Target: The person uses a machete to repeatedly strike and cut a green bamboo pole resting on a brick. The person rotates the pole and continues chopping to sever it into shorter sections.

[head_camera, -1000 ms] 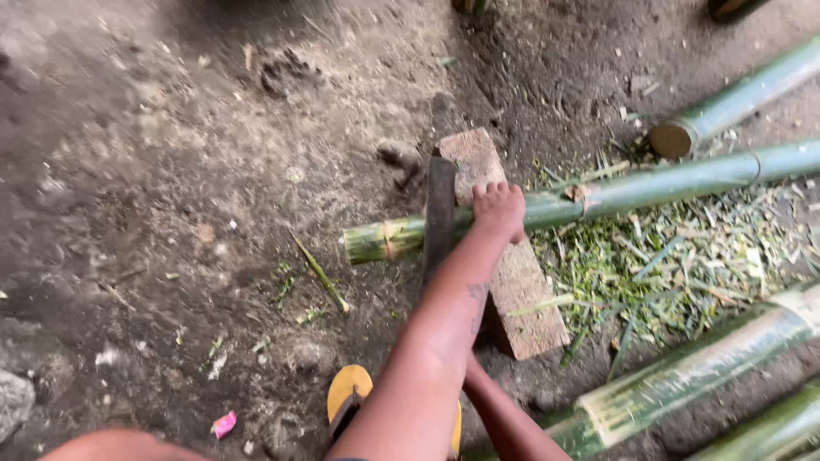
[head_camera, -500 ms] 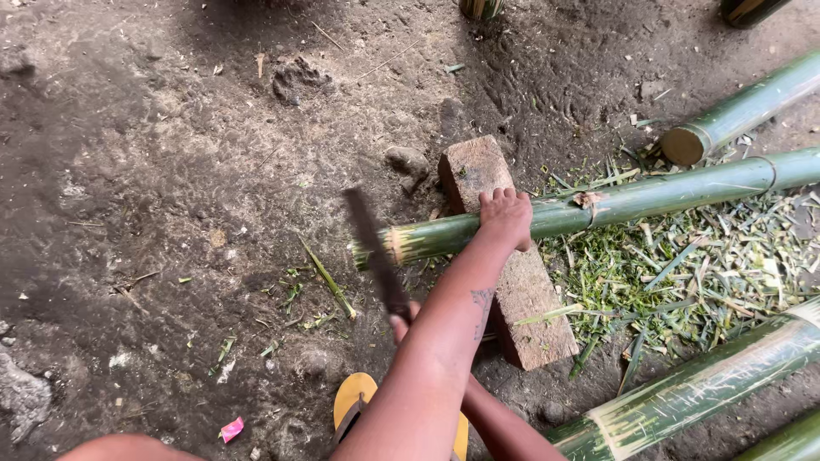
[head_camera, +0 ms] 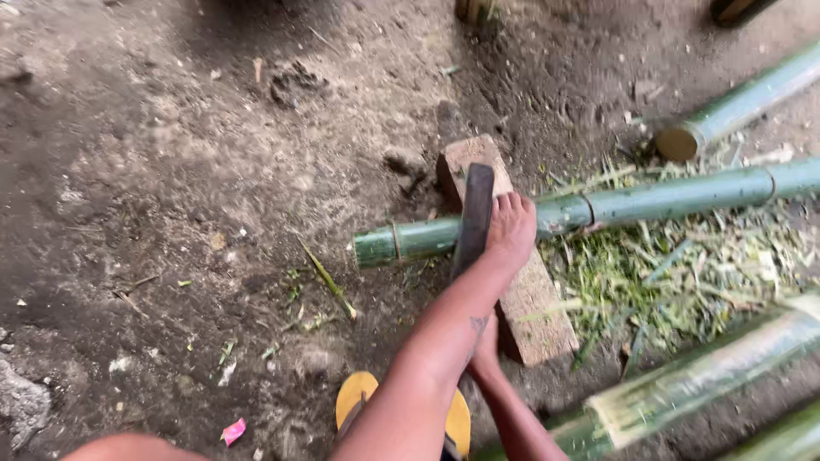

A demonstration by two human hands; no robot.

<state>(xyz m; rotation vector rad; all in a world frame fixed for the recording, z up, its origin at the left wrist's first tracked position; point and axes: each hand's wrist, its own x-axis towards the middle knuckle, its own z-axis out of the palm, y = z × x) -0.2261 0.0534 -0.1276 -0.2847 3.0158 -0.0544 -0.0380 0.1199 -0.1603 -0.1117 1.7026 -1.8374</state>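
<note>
On the dirt ground, a green bamboo pole (head_camera: 598,209) is lying across a wooden block (head_camera: 512,282) while the left hand (head_camera: 510,230) is pressing down on it and the right hand (head_camera: 485,350), mostly hidden, is gripping a dark blade (head_camera: 472,218) against the pole.

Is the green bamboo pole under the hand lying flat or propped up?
Propped: the bamboo pole lies across a wooden block, pressed down by the left hand.

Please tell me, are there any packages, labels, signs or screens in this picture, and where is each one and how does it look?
None can be seen: only bare dirt ground, green bamboo poles, a wooden block and a small pink scrap, too small to identify, near the bottom edge.
</note>
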